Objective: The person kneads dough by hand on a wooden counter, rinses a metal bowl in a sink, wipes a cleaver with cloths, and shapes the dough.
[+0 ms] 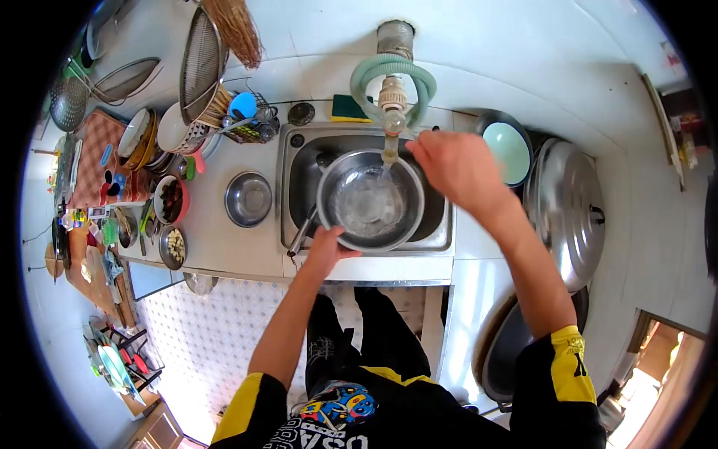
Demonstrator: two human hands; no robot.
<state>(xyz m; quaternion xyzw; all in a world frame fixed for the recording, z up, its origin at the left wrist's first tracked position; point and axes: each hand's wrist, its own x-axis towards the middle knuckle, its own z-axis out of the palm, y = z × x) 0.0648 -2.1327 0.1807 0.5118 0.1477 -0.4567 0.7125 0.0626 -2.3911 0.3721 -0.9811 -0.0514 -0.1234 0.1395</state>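
Black cloth of the shirt (430, 415) fills the bottom of the view, nearest the camera. Beyond it runs the counter (213, 248), with the sink (283, 191) set into it and a big lid (561, 213) to the right. Over the sink is the bowl (329, 196), its near edge reaching the sink's front rim; water (370, 206) falls into it from the tap (391, 144). The hands are apart. The right hand (460, 168), blurred, is up beside the tap (whether it grips anything there, I cannot tell). The left hand (326, 252) is clamped on the bowl's near left rim. Left of the sink rests a small bowl (231, 200); a handle (301, 233) juts from under the bowl, and a sponge (350, 109) lies behind the sink.

With seemingly one hand holding the bowl, a wet rim slipping from its grasp could tip water over the front edge. The handle may be poor footing too: if the bowl leans on it (contact is hidden), a shift could tilt everything. Stronger flow might splash the shirt.
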